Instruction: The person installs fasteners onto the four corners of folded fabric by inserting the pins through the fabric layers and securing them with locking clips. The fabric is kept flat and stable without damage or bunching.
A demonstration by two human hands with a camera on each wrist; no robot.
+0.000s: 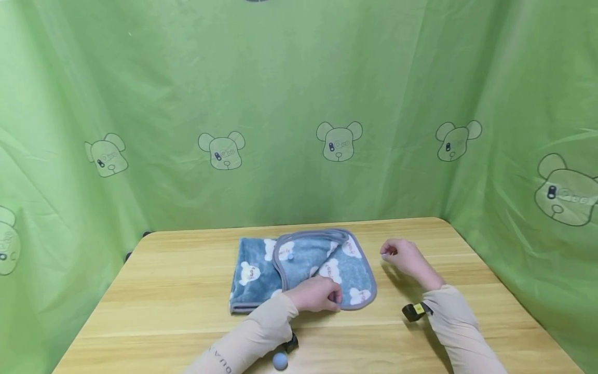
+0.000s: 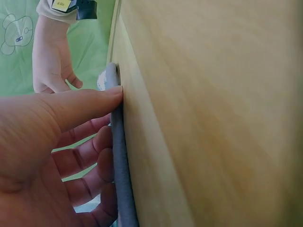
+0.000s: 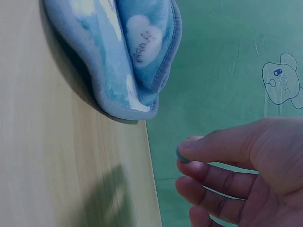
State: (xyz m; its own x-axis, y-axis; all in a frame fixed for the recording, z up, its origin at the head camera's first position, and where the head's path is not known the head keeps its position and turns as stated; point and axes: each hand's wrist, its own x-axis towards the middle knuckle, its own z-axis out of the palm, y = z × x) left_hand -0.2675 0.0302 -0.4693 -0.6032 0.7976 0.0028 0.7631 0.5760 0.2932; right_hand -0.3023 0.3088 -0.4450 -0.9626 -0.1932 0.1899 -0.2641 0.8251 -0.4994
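A folded blue blanket (image 1: 261, 265) with white bear heads and a grey hem lies on the table, its upper layer partly turned back. My left hand (image 1: 317, 294) is at the blanket's near edge. In the left wrist view, the thumb and curled fingers of the left hand (image 2: 71, 142) pinch the grey hem (image 2: 122, 161). To the right of the blanket, my right hand (image 1: 405, 255) is raised over the table. In the right wrist view, the right hand (image 3: 246, 165) pinches a small round blue thing (image 3: 181, 156) between thumb and index finger.
A small blue dot-like thing (image 1: 290, 256) is on the blanket. By the left wrist is a light blue ball (image 1: 280, 361). Both wrists carry black cameras. The wooden table (image 1: 177, 291) is enclosed by a green curtain (image 1: 280, 93) with bear prints at the back and sides.
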